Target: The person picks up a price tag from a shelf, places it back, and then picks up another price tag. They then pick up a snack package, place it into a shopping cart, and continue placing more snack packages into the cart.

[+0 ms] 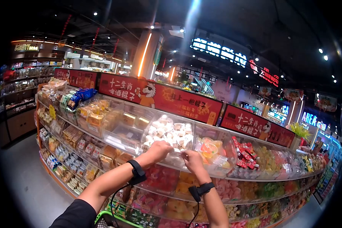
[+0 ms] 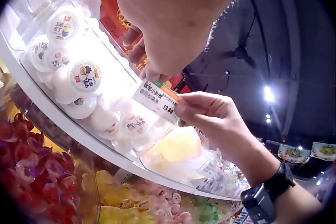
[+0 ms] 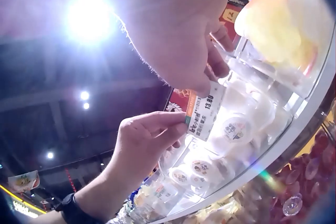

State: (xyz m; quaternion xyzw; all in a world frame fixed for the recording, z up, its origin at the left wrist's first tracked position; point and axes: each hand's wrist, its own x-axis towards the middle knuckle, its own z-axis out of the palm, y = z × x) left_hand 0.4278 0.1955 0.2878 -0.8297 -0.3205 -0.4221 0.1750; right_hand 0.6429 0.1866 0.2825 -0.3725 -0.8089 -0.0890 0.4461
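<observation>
While pinch-tight — L/R hands (image 1: 159, 149) (image 1: 192, 157) on tag (image 2: 157, 98)

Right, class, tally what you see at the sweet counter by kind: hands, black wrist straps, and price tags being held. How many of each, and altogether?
Hands: 2 (left hand, right hand)
Black wrist straps: 2 (left strap, right strap)
Price tags: 1 (price tag, pinched by both hands)
Total: 5

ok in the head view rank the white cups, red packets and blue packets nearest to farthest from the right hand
1. white cups, in the bin just above the right hand.
2. red packets, further along to its right.
3. blue packets, far left, on the top tier.
</observation>
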